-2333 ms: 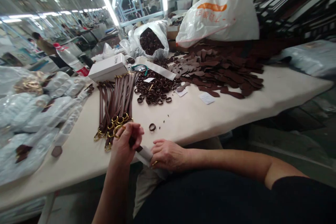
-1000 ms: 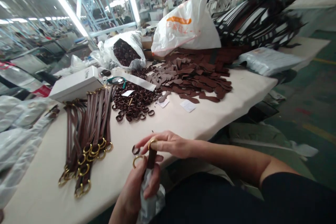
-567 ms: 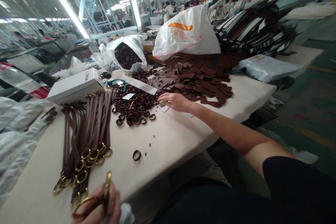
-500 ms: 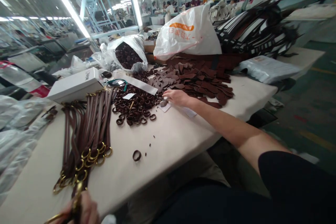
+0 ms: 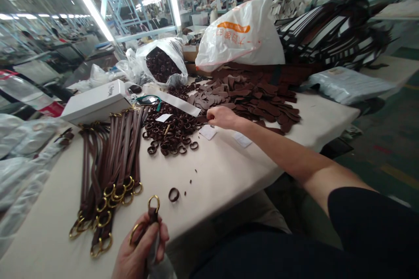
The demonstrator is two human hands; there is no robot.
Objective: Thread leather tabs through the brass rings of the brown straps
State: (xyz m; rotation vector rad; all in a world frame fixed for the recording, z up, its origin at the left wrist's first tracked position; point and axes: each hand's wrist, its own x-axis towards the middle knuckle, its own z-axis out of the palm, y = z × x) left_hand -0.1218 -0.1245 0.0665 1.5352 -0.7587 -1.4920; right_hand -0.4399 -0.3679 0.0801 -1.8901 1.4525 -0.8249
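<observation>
My left hand (image 5: 144, 242) is closed around brown leather strap ends with brass rings (image 5: 153, 202), at the table's near edge. Something translucent hangs below its fingers. My right hand (image 5: 222, 117) is reached far out, fingers pinched, and a small brown leather piece (image 5: 202, 119) appears at their tips. Right below it lies a white paper square (image 5: 207, 132). Leather loops (image 5: 172, 128) are heaped just left of that hand. Flat leather cut-outs (image 5: 252, 98) are piled behind it. One single loop (image 5: 173, 195) lies between my two hands.
Leather straps with brass rings (image 5: 114, 157) lie side by side on the left of the table (image 5: 222, 165). Behind them are a white box (image 5: 94, 102) and an open bag of loops (image 5: 162, 63). A large plastic bag (image 5: 242, 37) stands at the back.
My left hand has risen and moved right with the ringed strap ends, and one ringed strap now lies with the others. My right hand has closed, and the brown piece has left the white paper.
</observation>
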